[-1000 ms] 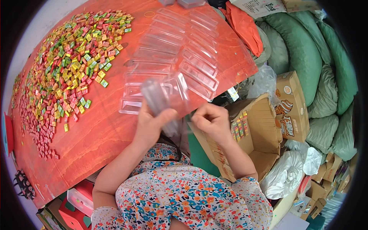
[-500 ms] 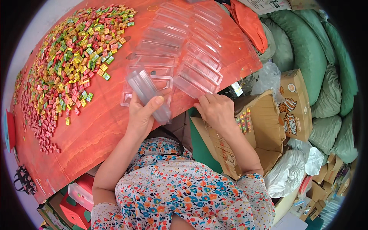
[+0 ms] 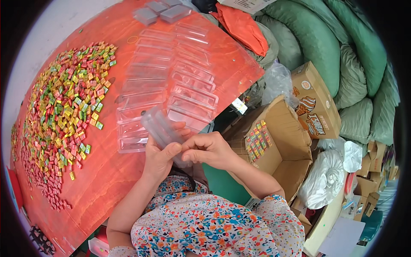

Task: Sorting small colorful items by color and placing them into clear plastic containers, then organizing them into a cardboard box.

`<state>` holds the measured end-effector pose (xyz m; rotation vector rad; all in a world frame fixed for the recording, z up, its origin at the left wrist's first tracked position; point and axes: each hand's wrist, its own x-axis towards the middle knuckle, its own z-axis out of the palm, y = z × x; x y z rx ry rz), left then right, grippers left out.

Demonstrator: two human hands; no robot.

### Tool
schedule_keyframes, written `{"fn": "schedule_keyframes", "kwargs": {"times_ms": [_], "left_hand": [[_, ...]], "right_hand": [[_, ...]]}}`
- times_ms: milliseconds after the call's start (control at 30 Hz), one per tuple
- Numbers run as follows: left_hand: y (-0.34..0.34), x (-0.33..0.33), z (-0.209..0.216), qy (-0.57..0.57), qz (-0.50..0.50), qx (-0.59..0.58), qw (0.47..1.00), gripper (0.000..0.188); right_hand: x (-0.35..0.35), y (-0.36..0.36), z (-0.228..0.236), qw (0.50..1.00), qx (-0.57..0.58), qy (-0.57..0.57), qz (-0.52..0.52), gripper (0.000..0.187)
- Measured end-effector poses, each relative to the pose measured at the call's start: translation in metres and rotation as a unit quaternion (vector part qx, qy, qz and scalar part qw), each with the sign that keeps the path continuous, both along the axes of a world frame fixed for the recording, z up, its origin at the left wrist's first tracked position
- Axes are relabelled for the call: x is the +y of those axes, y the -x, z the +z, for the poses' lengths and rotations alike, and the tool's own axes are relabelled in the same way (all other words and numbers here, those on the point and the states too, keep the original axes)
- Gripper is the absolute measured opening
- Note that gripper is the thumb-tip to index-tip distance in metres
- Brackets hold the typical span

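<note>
A nested stack of clear, long plastic trays (image 3: 157, 125) is held at a tilt over the near edge of the table. My left hand (image 3: 159, 157) wraps around it, thumb on the near side and fingertips showing beyond. At the stack's near right end, my right hand (image 3: 210, 150) has thumb and bent fingers pinched together on the trays' edge. Just past my hands, similar clear trays lie in two overlapping columns, a left column (image 3: 143, 92) and a right column (image 3: 192, 95). They look empty.
A large heap of small wrapped candies (image 3: 68, 115) in red, yellow and green covers the left of the red table (image 3: 102, 188). More clear boxes (image 3: 175, 13) sit at its far edge. An opened cardboard box (image 3: 282, 158) with a candy-filled pack (image 3: 258, 140) stands right, beside green sacks (image 3: 317, 47).
My right hand has left the table edge by the right column of trays and come to the stack in my left hand. The view has shifted, showing more of the table's far edge.
</note>
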<state>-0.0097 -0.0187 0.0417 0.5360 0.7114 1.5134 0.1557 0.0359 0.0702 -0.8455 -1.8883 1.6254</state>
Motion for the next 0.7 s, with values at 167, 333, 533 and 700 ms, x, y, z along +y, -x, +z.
{"fn": "schedule_keyframes", "kwargs": {"times_ms": [167,333,533,700], "left_hand": [[-0.007,0.010,0.002,-0.003,-0.005,0.005,1.000,0.062],[-0.003,0.018,-0.011,0.060,-0.033,-0.025,0.997,0.068],[0.006,0.017,-0.003,0.041,0.029,-0.026,0.998,0.051],[0.002,0.023,-0.001,0.033,0.047,-0.040,0.998,0.056]], "right_hand": [[0.018,-0.009,0.004,0.978,0.003,0.206,0.039,0.021],[0.036,-0.007,0.010,0.995,-0.044,0.025,0.081,0.020],[0.161,-0.030,0.001,0.932,-0.157,-0.228,-0.233,0.029],[0.304,-0.130,-0.085,0.672,-0.428,-0.489,-0.354,0.054]]}}
